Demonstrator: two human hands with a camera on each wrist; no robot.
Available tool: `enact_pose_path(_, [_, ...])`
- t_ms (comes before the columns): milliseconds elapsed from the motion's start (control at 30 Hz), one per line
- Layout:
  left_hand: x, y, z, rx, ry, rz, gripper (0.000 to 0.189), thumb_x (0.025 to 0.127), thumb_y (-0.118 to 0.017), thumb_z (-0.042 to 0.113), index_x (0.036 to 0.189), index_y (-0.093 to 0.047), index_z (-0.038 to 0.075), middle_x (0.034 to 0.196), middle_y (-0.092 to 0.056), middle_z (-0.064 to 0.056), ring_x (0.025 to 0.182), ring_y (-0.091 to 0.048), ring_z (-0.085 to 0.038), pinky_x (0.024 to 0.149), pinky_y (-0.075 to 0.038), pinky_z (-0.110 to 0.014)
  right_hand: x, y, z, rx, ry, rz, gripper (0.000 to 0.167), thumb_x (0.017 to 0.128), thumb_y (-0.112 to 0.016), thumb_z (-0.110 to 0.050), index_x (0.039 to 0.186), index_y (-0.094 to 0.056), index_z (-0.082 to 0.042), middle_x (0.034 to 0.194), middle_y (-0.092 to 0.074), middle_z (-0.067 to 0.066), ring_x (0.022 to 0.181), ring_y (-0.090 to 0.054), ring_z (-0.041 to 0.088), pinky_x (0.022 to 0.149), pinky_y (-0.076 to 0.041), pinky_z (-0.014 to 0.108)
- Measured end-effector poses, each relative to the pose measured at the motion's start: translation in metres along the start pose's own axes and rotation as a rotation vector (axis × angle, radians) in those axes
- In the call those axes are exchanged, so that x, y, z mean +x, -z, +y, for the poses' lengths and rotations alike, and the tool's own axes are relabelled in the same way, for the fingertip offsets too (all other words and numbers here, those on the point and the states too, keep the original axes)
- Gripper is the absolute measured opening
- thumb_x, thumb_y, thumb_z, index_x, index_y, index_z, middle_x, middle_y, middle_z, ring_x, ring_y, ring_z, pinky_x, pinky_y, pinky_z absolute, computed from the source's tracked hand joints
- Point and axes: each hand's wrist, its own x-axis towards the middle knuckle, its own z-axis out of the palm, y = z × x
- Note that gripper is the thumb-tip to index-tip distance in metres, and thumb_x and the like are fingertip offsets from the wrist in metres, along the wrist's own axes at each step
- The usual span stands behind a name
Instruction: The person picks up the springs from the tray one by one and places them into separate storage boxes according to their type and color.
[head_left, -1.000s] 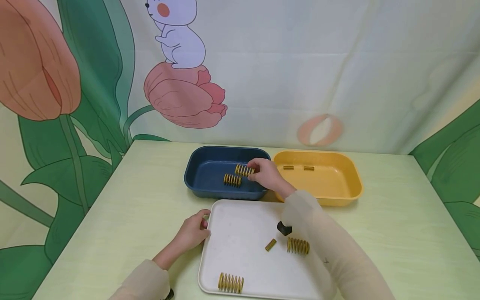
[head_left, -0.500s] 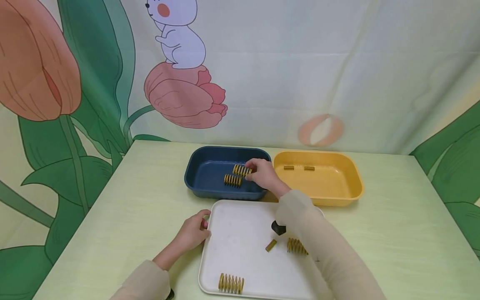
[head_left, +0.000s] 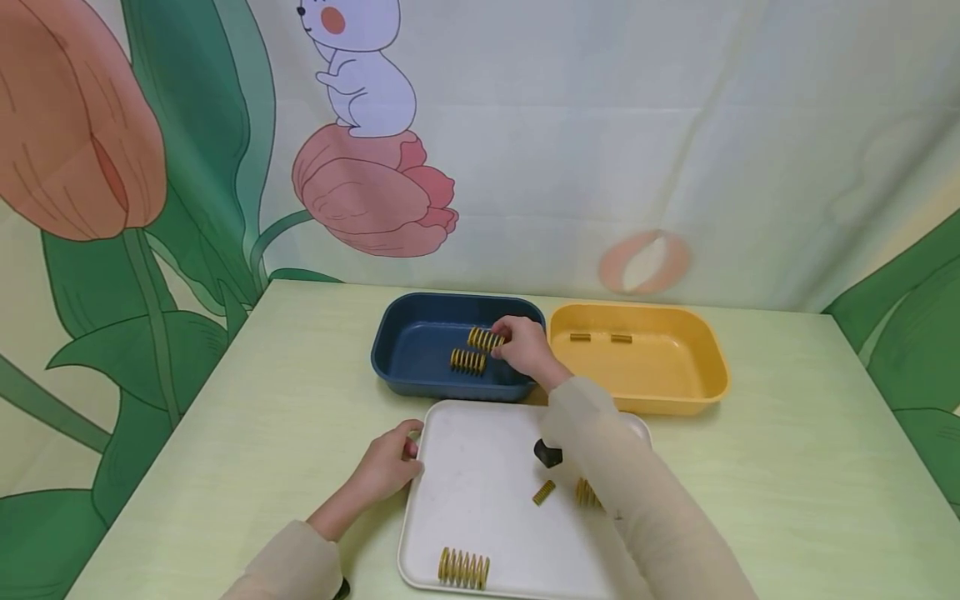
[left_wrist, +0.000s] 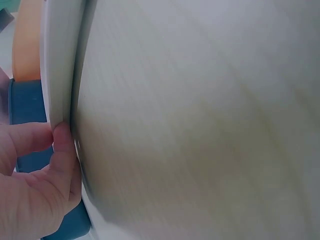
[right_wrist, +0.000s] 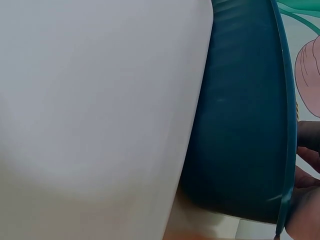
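Observation:
In the head view my right hand [head_left: 522, 345] reaches into the dark blue bin [head_left: 420, 387] and pinches one end of a gold coil spring [head_left: 486, 339]. Just in front of that spring lies a second gold spring [head_left: 468, 362] in the same bin. At the left edge of the white tray [head_left: 480, 450], my left hand [head_left: 385, 467] grips the rim between thumb and fingers; the left wrist view shows the hand [left_wrist: 40, 175] pinching it. The tray carries a large spring [head_left: 463, 568], a small spring [head_left: 543, 492] and another large spring [head_left: 587, 492], partly hidden by my right sleeve.
A yellow bin [head_left: 637, 400] stands right of the blue one, holding a small spring [head_left: 581, 337] and another small spring [head_left: 621, 339]. Both bins sit behind the tray on the pale green table [head_left: 787, 467]. A printed cloth [head_left: 525, 167] hangs behind the table.
My right hand has shifted slightly left inside the blue bin with the spring, and its sleeve now covers more of the large spring on the tray. My left hand has stayed at the tray's edge.

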Motion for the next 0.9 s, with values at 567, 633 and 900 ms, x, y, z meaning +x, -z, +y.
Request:
enact_pose_path(567, [-0.0019, 0.0017, 0.0017, -0.016, 0.022, -0.011, 0.048, 0.07, -0.055, -0.007, 0.116, -0.048, 0.0, 0.076, -0.048, -0.006, 0.06, -0.044, -0.013, 0.048, -0.041, -0.022, 0.0032, -0.0041, -0.0039, 0.006, -0.086, -0.016, 0.03, 0.078, -0.062, -0.004, 0.107, -0.059, -0.008, 0.106, -0.055, 0.01, 0.091, -0.05, 0.024, 0.079, -0.048, 0.033])
enact_pose_path(633, [-0.0024, 0.0024, 0.0018, -0.029, 0.019, -0.016, 0.048, 0.07, -0.054, -0.008, 0.116, -0.048, 0.0, 0.076, -0.048, -0.006, 0.06, -0.044, -0.013, 0.048, -0.042, -0.022, 0.0038, -0.0044, -0.0039, 0.007, -0.087, -0.02, 0.03, 0.078, -0.062, -0.005, 0.107, -0.059, -0.008, 0.107, -0.055, 0.01, 0.091, -0.05, 0.023, 0.079, -0.047, 0.034])
enact_pose_path(900, [-0.0044, 0.005, 0.0004, -0.053, -0.05, -0.014, 0.046, 0.068, -0.052, -0.007, 0.113, -0.047, -0.004, 0.073, -0.045, -0.006, 0.058, -0.044, -0.013, 0.046, -0.043, -0.023, 0.0065, -0.0059, -0.0034, 0.025, -0.089, -0.033, 0.03, 0.078, -0.063, -0.006, 0.107, -0.059, -0.008, 0.106, -0.055, 0.01, 0.092, -0.049, 0.024, 0.081, -0.047, 0.035])
